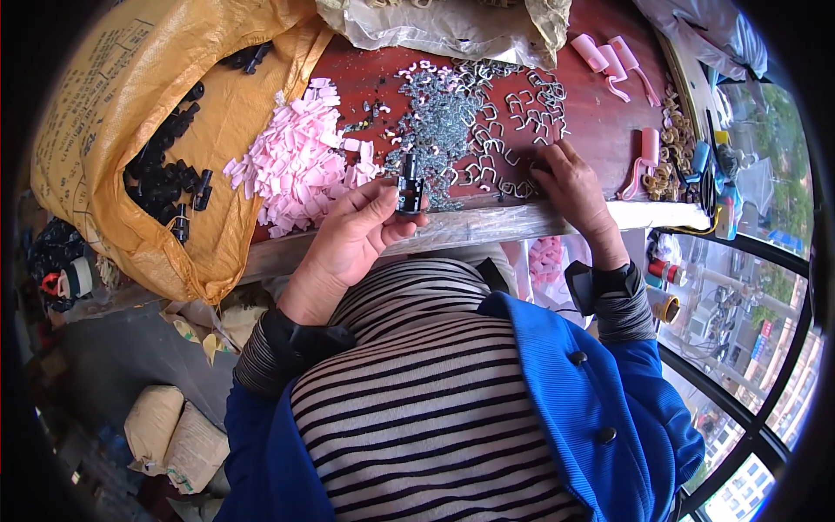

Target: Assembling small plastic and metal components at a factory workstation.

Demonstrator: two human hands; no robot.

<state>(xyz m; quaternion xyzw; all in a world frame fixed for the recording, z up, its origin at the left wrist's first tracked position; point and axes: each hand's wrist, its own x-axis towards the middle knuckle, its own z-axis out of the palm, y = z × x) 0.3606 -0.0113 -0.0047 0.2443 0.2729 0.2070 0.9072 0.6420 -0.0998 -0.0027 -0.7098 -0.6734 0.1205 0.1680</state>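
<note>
My left hand [361, 228] grips a black plastic part [410, 187] upright between thumb and fingers; it has a wide lower body and a narrower stem. My right hand [570, 184] rests at the table's near side, fingers curled down among loose U-shaped metal pieces [531, 117]. Its fingertips are partly hidden, so what they pinch cannot be made out. Between the hands lies a heap of small grey metal parts [430, 113]. Left of that heap, a large pile of flat pink plastic pieces [291, 161] spreads toward the table edge.
An orange woven sack [113, 113] lies open at the left with several black parts [165, 178] in it. Pink cylinders with tails [609, 61] lie at the right, beside tan curved pieces [671, 148]. A pale sack [452, 30] stands at the back. Windows [739, 304] line the right.
</note>
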